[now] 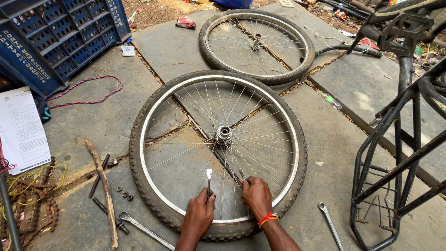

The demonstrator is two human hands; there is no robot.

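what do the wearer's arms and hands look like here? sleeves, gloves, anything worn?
Bare forearms, no sleeves in view, no gloves. The right hand has an orange-and-red thread band at the wrist. The left hand wears nothing visible: no watch, no rings seen.
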